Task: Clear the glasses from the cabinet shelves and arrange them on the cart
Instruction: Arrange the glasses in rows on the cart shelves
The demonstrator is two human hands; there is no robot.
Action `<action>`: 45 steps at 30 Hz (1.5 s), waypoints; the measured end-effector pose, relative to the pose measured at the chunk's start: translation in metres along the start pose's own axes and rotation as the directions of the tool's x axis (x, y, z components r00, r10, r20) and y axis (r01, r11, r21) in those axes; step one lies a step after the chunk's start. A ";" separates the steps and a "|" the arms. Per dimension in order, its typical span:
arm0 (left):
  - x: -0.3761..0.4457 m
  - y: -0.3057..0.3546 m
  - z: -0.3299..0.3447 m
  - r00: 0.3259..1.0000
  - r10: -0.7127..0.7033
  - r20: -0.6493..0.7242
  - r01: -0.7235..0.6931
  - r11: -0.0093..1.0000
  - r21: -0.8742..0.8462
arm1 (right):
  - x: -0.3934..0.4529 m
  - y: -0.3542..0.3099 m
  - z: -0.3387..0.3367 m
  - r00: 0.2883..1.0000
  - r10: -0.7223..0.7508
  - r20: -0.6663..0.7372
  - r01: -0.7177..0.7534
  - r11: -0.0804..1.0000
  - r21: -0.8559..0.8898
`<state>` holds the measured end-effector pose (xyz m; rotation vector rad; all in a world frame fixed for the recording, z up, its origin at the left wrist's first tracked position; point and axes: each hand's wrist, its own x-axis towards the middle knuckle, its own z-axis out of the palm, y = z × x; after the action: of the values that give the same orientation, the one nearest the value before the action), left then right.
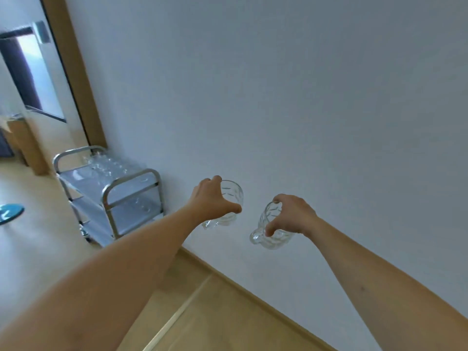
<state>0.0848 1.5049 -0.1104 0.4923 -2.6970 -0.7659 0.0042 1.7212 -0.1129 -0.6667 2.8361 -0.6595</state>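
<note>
Our left hand grips one glass, right hand another glass; cart against wall, well apart.

Single head-worn wide-angle view, tilted, looking forward-down along wall; forearms near lens, cart farther off at left.

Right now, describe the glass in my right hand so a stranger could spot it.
Start at the white wall ahead; two hands reach toward it. The right hand grips a clear patterned glass mug from above. Unlike the left hand's glass, it hangs lower, nearer the floor.
</note>
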 end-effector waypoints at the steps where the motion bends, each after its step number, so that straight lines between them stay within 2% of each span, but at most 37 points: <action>1: 0.004 -0.022 -0.013 0.999 -0.036 -0.022 0.036 0.999 0.008 | 0.016 -0.021 0.011 0.999 -0.042 0.023 0.043 0.999 -0.005; 5: 0.013 -0.105 -0.056 0.978 -0.168 -0.124 0.174 0.984 0.033 | 0.071 -0.101 0.055 0.972 -0.202 0.119 0.203 0.979 0.004; 9: 0.015 -0.172 -0.083 0.925 -0.300 -0.233 0.309 0.951 0.002 | 0.119 -0.166 0.096 0.914 -0.335 0.230 0.338 0.941 0.028; 12: 0.019 -0.215 -0.104 0.863 -0.384 -0.329 0.412 0.911 0.014 | 0.158 -0.219 0.124 0.847 -0.441 0.297 0.443 0.894 0.063; 16: 0.025 -0.261 -0.132 0.748 -0.517 -0.417 0.570 0.822 0.004 | 0.204 -0.283 0.159 0.743 -0.563 0.362 0.564 0.818 0.114; 22: 0.044 -0.324 -0.160 0.603 -0.622 -0.500 0.711 0.703 -0.016 | 0.256 -0.360 0.207 0.619 -0.653 0.436 0.648 0.739 0.187; 26: 0.056 -0.378 -0.173 0.548 -0.677 -0.492 0.758 0.650 -0.049 | 0.282 -0.406 0.247 0.568 -0.672 0.476 0.672 0.712 0.203; 30: 0.080 -0.446 -0.189 0.535 -0.694 -0.482 0.764 0.641 -0.075 | 0.311 -0.461 0.293 0.548 -0.676 0.493 0.674 0.706 0.218; 32: 0.095 -0.486 -0.200 0.549 -0.698 -0.460 0.759 0.647 -0.077 | 0.326 -0.491 0.318 0.548 -0.663 0.509 0.665 0.715 0.217; 40: 0.162 -0.642 -0.253 0.622 -0.697 -0.357 0.739 0.673 -0.027 | 0.397 -0.612 0.399 0.616 -0.587 0.525 0.611 0.777 0.151; 45: 0.222 -0.707 -0.277 0.631 -0.713 -0.306 0.737 0.674 -0.053 | 0.450 -0.662 0.424 0.674 -0.539 0.506 0.549 0.823 0.145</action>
<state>0.1582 0.7265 -0.2315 1.6469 -2.1818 -0.6758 -0.0360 0.8222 -0.2135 -1.4770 2.1126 -0.4178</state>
